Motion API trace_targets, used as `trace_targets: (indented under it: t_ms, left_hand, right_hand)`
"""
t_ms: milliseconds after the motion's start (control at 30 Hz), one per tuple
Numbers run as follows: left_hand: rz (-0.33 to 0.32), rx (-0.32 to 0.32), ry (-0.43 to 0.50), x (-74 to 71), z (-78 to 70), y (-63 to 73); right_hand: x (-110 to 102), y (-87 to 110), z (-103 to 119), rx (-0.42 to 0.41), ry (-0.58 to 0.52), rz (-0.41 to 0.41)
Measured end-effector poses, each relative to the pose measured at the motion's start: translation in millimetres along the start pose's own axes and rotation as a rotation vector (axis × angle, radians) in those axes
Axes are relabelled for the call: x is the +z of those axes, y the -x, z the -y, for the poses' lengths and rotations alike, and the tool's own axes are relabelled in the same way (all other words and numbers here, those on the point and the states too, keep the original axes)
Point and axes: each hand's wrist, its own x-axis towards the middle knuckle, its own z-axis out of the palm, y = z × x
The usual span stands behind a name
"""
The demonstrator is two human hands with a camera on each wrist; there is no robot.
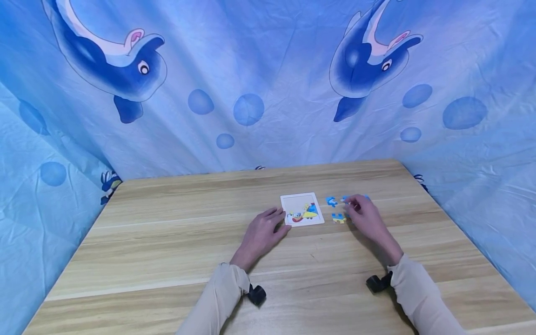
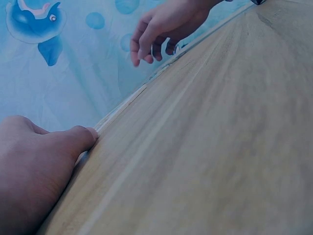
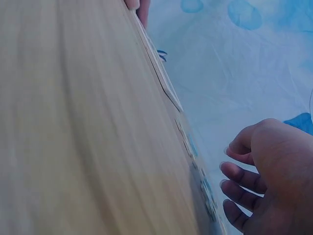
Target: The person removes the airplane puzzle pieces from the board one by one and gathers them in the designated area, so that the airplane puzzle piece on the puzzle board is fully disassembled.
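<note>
A small white-framed puzzle tray (image 1: 301, 196) lies on the table, with pieces fitted along its lower and right part showing cartoon figures. My left hand (image 1: 263, 231) holds the tray at its lower left corner, fingers on the left side and thumb at the near edge. To the right of the tray, loose jigsaw pieces lie in rough rows: a blue one (image 1: 331, 201), a yellow-and-blue one (image 1: 338, 218) and others partly hidden. Above these hovers my right hand (image 1: 364, 215). In the right wrist view its fingers (image 3: 239, 174) hang loosely curled, apart from the pieces, with nothing visible between them.
The wooden table (image 1: 167, 232) reaches back to a blue curtain (image 1: 268, 70) printed with dolphins and bubbles. More curtain hangs at both sides. A small black camera sits on each wrist, one on the left (image 1: 257, 295) and one on the right (image 1: 377, 283).
</note>
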Motion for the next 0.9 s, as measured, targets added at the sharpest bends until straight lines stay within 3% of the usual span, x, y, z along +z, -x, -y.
trace_targets:
  t_ms: [500, 900]
  left_hand:
    - [-0.001, -0.01, 0.013, -1.0, -0.7, 0.1]
    - [0.007, -0.008, 0.0, -0.4, -0.5, 0.0]
  right_hand:
    - [23, -12.7, 18, -0.034, -0.045, 0.068]
    - [44, -21.2, 28, -0.069, 0.013, 0.081]
